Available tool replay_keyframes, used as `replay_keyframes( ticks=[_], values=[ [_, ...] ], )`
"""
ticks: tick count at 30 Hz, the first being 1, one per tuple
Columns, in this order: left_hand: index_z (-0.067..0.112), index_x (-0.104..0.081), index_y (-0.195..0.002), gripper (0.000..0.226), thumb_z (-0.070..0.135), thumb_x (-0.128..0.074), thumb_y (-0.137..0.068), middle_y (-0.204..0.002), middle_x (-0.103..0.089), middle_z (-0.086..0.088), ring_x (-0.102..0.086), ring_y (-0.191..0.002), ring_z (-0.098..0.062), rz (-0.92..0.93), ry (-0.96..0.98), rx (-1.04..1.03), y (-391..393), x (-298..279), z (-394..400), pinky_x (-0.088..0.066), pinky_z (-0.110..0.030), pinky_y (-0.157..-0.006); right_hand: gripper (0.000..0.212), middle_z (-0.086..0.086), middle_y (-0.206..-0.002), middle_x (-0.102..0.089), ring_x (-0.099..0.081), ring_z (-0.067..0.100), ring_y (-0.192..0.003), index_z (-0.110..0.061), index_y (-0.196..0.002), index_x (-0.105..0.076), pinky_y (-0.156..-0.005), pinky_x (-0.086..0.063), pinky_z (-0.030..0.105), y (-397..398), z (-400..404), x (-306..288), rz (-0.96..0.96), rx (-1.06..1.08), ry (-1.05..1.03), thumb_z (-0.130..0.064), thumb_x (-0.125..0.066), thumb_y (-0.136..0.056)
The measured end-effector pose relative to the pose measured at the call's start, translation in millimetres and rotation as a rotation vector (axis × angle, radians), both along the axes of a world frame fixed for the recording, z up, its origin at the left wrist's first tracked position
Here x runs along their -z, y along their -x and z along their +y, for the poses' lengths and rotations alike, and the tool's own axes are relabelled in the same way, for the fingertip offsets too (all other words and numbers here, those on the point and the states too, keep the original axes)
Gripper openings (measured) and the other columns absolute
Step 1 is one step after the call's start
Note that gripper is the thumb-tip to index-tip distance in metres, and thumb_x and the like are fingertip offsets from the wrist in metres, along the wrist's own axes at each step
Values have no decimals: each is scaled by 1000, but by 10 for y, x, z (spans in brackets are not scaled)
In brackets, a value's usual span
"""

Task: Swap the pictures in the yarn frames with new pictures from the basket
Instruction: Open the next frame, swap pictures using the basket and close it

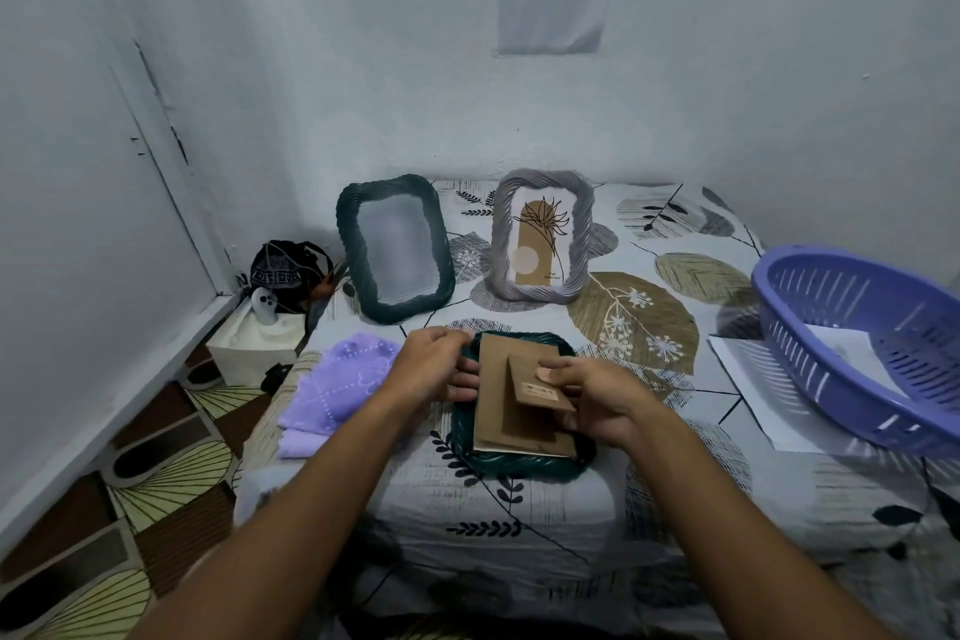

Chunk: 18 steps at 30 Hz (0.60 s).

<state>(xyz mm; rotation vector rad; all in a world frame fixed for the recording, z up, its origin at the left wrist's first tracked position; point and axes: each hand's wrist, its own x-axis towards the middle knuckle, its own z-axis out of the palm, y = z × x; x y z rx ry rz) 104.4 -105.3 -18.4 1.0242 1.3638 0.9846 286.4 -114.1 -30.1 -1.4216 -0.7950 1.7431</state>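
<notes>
A dark green yarn frame (511, 469) lies face down on the bed in front of me, its brown cardboard back (498, 411) facing up. My left hand (436, 363) grips the frame's upper left edge. My right hand (597, 395) pinches the brown stand flap (540, 392) on the back, thumb on top. A second dark green frame (395, 247) stands upright behind, showing a blank grey pane. A grey yarn frame (540, 237) stands to its right with a brown plant picture. The purple basket (852, 348) sits at the right with paper inside.
A purple cloth (337, 387) lies left of the flat frame. White sheets (753, 379) lie under the basket. A dark bag (291, 273) and a white box (254, 343) sit on the floor by the left wall. The bed's front edge is close below.
</notes>
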Motion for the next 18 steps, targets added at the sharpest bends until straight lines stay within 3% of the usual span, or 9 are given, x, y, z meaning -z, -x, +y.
replay_keyframes(
  ticks=[3,6,9,14,18],
  values=[
    [4,-56,-101,13,14,-50,-97,-76,-62,-16,-61,-58,-23,-15,34,-3,3,2,25,-57,-31,-57,24,11,-93,-60,-59,17,-73,-9,-109,-61,-43,-47,21,-47,6,19,80,22,40,2,-56,-88],
    [2,-56,-101,13,12,-51,-96,-79,-65,-19,-66,-64,-28,-38,79,33,4,25,26,-58,-41,-66,25,12,-95,-60,-60,16,-67,-10,-110,-62,-40,-47,19,-80,4,17,134,49,73,0,-57,-87],
    [-2,-58,-100,14,9,-51,-94,-82,-68,-18,-68,-65,-28,-49,131,98,-23,66,29,-58,-40,-65,28,13,-98,-60,-59,17,-71,-9,-112,-62,-39,-47,19,-77,-12,-3,130,48,71,0,-57,-86],
    [4,-52,-98,10,-4,-50,-92,-82,-66,-16,-67,-64,-25,-28,170,103,-32,128,71,-58,-41,-67,27,12,-91,-65,-61,21,-78,-3,-110,-65,-54,-49,28,-44,-49,-56,-99,-16,-51,-1,-65,-83],
    [7,-50,-91,16,-8,-45,-92,-75,-63,-14,-66,-52,-21,-61,206,95,-17,134,95,-58,-35,-50,15,10,-71,-66,-55,13,-47,1,-96,-67,-42,-43,21,-93,-60,-75,-328,15,-187,-5,-70,-82]
  ],
)
